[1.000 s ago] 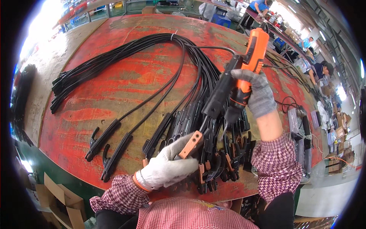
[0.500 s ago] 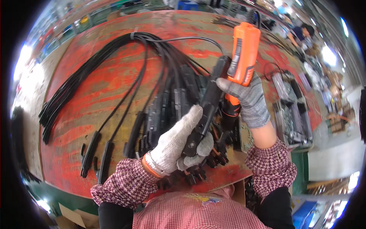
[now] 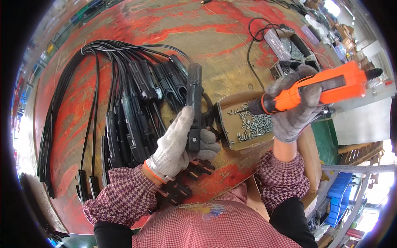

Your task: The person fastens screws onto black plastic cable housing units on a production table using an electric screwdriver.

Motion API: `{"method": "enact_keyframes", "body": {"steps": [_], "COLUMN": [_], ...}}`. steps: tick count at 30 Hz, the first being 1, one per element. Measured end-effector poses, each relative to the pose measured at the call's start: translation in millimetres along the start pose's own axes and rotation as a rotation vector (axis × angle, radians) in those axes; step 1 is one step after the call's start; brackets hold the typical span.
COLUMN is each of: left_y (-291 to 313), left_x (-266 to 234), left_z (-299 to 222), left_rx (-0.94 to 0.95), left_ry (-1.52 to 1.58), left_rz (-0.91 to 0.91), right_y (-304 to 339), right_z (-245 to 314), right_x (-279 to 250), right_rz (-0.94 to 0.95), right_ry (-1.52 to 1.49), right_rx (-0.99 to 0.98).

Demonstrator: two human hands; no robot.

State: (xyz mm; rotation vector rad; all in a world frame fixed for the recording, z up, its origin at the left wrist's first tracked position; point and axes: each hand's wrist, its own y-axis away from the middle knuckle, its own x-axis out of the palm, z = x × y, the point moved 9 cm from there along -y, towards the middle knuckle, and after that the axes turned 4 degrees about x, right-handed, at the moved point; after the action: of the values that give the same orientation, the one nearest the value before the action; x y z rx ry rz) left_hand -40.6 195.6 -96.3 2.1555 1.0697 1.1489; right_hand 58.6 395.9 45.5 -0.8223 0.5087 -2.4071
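My left hand (image 3: 175,140), in a white knit glove, is closed around a long black plastic housing (image 3: 194,95). The housing stands tilted nearly upright, a cable leaving its top end and a screw head showing near its lower end. My right hand (image 3: 295,105), in a greyish glove, grips an orange electric screwdriver (image 3: 326,89) lying almost level. Its dark bit end points left, over a shallow cardboard box (image 3: 223,120) of small silver screws (image 3: 256,126). Whether the bit touches a screw I cannot tell.
Several more black housings (image 3: 132,120) lie left of my left hand, their cables bundled in a black loop (image 3: 66,95) on the worn red table (image 3: 173,20). Dark clip-like parts (image 3: 178,190) sit by the near edge. Another container of screws (image 3: 291,47) is farther back right.
The screwdriver has gone from upright beside the housing to nearly level on the right, its bit now over the screw box. The housing stays in my left hand, more upright. The view has shifted.
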Motion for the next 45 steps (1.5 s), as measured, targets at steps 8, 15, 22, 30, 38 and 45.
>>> {"method": "enact_keyframes", "body": {"steps": [8, 15, 22, 30, 38, 45], "left_y": [-12, -10, -11, -10, -6, -11], "left_x": [-2, -4, -5, -5, -6, -5], "left_z": [1, -2, -2, 0, -2, 0], "left_rx": [-0.007, 0.017, 0.015, 0.022, -0.028, -0.029], "left_ry": [-0.057, -0.130, -0.121, -0.156, -0.094, -0.073], "left_rz": [0.214, 0.137, 0.153, 0.131, 0.124, 0.136], "right_y": [17, 22, 19, 25, 9, 1], "right_z": [-34, -36, -27, -22, 23, 50], "right_x": [-11, -4, 0, -2, 18, 75], "right_rz": [0.014, 0.012, 0.056, 0.014, 0.201, 0.447], "right_ry": [-0.001, 0.030, -0.010, 0.027, -0.184, -0.174], "right_rx": [0.087, 0.102, 0.088, 0.037, 0.043, 0.089]}}
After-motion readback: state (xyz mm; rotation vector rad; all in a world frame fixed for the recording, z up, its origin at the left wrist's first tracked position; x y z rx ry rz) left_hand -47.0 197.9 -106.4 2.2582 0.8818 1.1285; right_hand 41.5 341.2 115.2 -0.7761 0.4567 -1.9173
